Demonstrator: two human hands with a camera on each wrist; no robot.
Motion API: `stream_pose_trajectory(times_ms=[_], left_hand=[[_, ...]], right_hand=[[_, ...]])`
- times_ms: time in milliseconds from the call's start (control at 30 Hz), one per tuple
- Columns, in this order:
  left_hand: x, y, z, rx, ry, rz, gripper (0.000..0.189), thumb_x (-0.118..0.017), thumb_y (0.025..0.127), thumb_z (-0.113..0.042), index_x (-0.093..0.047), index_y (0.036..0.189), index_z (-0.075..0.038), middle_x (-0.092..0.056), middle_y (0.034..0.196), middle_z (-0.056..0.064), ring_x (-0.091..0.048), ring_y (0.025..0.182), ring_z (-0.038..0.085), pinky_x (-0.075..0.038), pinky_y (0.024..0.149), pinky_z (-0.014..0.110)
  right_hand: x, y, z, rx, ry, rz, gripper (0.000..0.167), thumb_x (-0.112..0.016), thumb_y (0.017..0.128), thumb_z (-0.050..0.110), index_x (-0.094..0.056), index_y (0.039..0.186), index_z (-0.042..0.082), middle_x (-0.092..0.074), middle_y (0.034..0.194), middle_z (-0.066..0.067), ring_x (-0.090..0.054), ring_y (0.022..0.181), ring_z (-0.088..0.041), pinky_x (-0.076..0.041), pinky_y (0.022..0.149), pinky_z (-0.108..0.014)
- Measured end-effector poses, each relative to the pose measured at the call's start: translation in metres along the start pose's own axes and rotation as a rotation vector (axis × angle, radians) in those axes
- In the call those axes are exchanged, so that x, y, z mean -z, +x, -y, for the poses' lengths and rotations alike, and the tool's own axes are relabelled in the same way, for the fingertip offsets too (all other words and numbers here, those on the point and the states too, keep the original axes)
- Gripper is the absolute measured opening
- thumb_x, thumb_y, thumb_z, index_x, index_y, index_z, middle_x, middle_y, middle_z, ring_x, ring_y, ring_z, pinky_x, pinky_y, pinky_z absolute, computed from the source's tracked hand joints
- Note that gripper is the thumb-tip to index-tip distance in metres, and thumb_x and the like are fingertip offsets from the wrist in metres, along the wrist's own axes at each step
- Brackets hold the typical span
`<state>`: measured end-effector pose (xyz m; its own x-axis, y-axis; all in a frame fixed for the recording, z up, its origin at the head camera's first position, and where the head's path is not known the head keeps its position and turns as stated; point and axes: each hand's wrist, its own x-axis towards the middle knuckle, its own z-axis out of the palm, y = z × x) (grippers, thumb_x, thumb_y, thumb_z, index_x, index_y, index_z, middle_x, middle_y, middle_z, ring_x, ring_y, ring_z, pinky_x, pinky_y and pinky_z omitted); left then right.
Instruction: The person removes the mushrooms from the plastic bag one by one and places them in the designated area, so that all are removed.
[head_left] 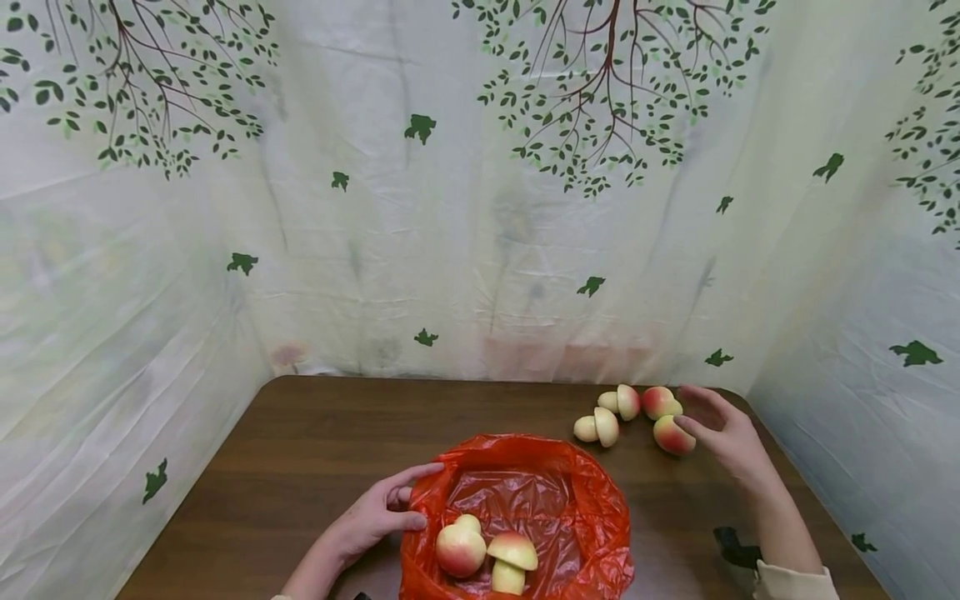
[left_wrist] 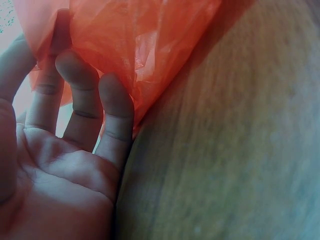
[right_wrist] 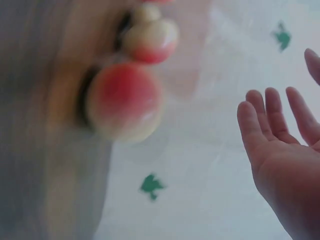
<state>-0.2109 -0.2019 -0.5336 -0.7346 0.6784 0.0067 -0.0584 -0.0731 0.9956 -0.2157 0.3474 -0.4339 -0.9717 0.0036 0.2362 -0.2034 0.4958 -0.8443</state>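
Observation:
A red plastic bag (head_left: pixel 600 508) stands wide-mouthed at the front of the table, with two toy mushrooms inside: one tipped with its round cap (head_left: pixel 461 550) up front, the other mushroom (head_left: pixel 512 560) stem down. My left hand (head_left: pixel 378 512) holds the bag's left side, its fingers (left_wrist: pixel 82 75) curled against the thin plastic. Over at the back right, my right hand (head_left: pixel 723 433) has its fingers spread beside a red-and-cream mushroom (head_left: pixel 673 435), nothing in its grasp. Another red-capped mushroom (head_left: pixel 660 402) lies just behind that one. Two more mushrooms (head_left: pixel 606 427) rest on their sides to the left.
The brown wooden table (head_left: pixel 322 450) has rounded back corners. A white curtain (head_left: pixel 465 250) printed with leaves and branches hangs behind it and along both sides. A black strap (head_left: pixel 735 550) is on the right wrist.

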Motion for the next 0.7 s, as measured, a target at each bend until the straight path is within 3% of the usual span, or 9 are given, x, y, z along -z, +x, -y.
stream_pose_trajectory(times_ms=[100,400,567,700], left_hand=[[0.0,-0.001,0.001,0.014,-0.004,-0.002,0.071,-0.065,0.103,-0.003,-0.03,0.166,-0.002,-0.081,0.111,0.002,-0.077,0.101,0.011,-0.064,0.088,0.032],[-0.001,-0.002,0.003,-0.02,-0.01,0.014,0.069,-0.064,0.104,-0.004,-0.032,0.165,-0.002,-0.08,0.11,0.001,-0.077,0.1,0.01,-0.064,0.087,0.031],[-0.001,-0.002,0.002,-0.029,-0.013,0.022,0.069,-0.064,0.104,-0.003,-0.033,0.165,-0.003,-0.08,0.109,0.0,-0.076,0.101,0.009,-0.064,0.088,0.031],[-0.001,-0.001,0.001,-0.028,-0.016,0.016,0.07,-0.064,0.104,-0.004,-0.03,0.165,-0.001,-0.08,0.109,0.001,-0.077,0.1,0.01,-0.064,0.087,0.031]], right_hand=[[-0.011,-0.005,0.016,0.059,0.074,0.051,0.057,-0.07,0.104,0.019,-0.049,0.153,-0.001,-0.06,0.134,0.025,-0.056,0.12,0.016,-0.052,0.092,-0.008],[-0.053,-0.015,0.047,0.289,0.231,0.211,0.054,-0.068,0.1,-0.004,-0.049,0.15,-0.009,-0.062,0.139,0.014,-0.061,0.128,0.003,-0.053,0.103,-0.014],[-0.073,-0.022,0.058,0.286,0.283,0.304,0.054,-0.068,0.1,-0.003,-0.048,0.15,-0.009,-0.063,0.14,0.018,-0.062,0.13,0.001,-0.055,0.102,-0.017],[-0.088,-0.027,0.067,0.225,0.301,0.411,0.055,-0.069,0.101,0.004,-0.049,0.152,-0.003,-0.063,0.145,0.008,-0.063,0.129,-0.001,-0.057,0.1,-0.022]])
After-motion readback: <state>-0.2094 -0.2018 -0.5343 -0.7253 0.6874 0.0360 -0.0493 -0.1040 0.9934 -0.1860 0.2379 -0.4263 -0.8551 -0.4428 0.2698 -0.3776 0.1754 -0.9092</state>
